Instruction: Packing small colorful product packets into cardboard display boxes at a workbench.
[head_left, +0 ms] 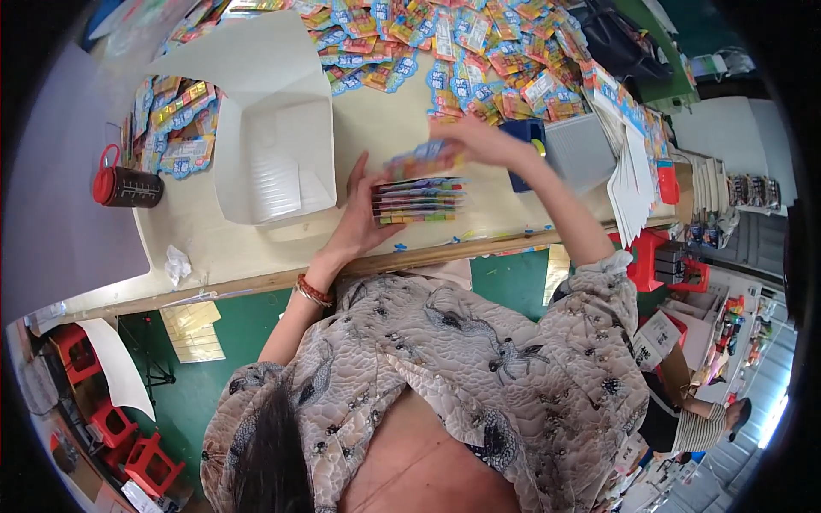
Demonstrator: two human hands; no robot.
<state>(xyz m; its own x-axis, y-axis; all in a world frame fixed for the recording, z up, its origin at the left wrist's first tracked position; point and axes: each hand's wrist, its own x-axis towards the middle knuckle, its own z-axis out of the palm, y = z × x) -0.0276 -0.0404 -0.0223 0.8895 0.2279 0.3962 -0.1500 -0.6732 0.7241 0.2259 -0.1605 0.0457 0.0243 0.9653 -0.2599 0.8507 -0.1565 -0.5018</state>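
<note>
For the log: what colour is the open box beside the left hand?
White, plain; the box shows best in the head view.

A colourful stack of flat packets (418,202) lies mid-table; loose packets (479,51) cover the far edge.

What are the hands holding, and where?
Left hand steadies the stack of colourful flat packets at its left end; right hand pinches one blurred packet above it.

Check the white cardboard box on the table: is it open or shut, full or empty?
Open and empty: the white cardboard box has its flap raised behind it, and only bare white inner walls and floor show.
</note>
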